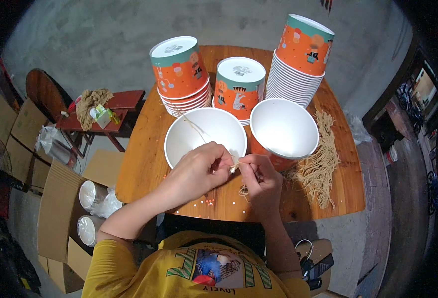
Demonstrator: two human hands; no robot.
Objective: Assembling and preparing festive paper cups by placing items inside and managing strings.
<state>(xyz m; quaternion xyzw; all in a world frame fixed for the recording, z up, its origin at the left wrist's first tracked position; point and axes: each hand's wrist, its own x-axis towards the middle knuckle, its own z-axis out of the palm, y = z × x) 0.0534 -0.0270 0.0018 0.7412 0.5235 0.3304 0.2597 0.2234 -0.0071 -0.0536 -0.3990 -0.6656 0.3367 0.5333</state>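
My left hand [204, 166] and my right hand [261, 181] meet at the near side of two paper buckets, fingertips pinched close together. Between them is a thin beige cord [234, 168], and one strand of it runs up from my left hand across the inside of the left white-lined bucket [206, 124]. Just beyond my right hand stands the other upright bucket [283, 128], orange outside and white within. More cord dangles below the fingers. My left hand hides part of the left bucket's near rim.
Behind stand inverted orange-and-green bucket stacks: left [179, 69], middle [240, 89] and a tall one right [301, 59]. A bundle of loose cords [321, 164] lies on the wooden table [144, 164]. Small white and orange dots are scattered near its front edge. A cardboard box [57, 208] holds wrapped buckets.
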